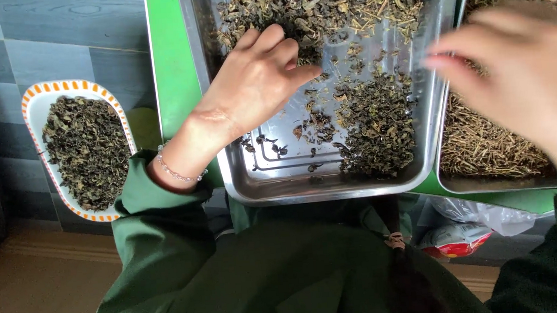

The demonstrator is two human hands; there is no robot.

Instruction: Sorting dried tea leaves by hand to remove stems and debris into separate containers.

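Left hand (256, 79) centre-left of frame, fingers (290, 46) curled loosely together, tips down in the dried tea leaves (320, 7) at the near edge of the big heap; no clamped pinch visible. Heap lies straight ahead of fingertips, toward top of frame, filling upper part of the steel tray (241, 186). Second, smaller clump of sorted leaves (376, 129) to the right and below, lower-centre of tray. Bare metal strip between hand and clump, a few stray leaves on it: open room for sweeping toward bottom edge. Tray long axis top-to-bottom in frame; raised rim close on left of wrist.

Right hand (523, 71) upper right, motion-blurred, fingers spread apart, hovering over the rim between steel tray and second tray (456, 185) of pale tea stems (490, 146). Holding anything: cannot tell. Left hand nearer the heap.

Outward: beaded bracelet (177, 174) on left wrist, green sleeves, green surface (172, 65) under trays. Far left, orange-rimmed dish (32, 103) of leaves, well apart, off the surface.
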